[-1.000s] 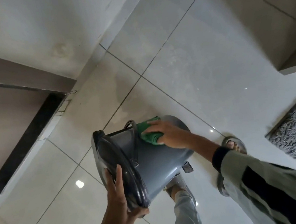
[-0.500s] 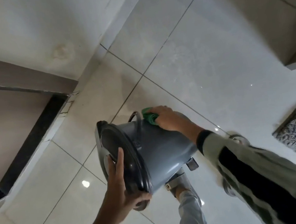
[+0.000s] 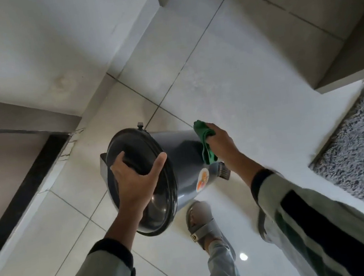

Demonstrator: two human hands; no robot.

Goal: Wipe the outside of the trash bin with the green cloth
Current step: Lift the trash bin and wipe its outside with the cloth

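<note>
Bin [image 3: 186, 160] tilts over the floor [image 3: 250, 87]; your left hand [image 3: 135, 181] grips its lid [image 3: 159, 201], your right hand [image 3: 222, 143] squeezes the cloth [image 3: 205, 144] on its side.

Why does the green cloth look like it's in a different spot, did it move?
Yes. The green cloth in the right hand has slid along the trash bin, away from the lid rim and toward the pedal at its base.

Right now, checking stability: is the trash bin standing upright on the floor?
No, the trash bin is tilted, its lid facing the camera under the left hand.
</note>
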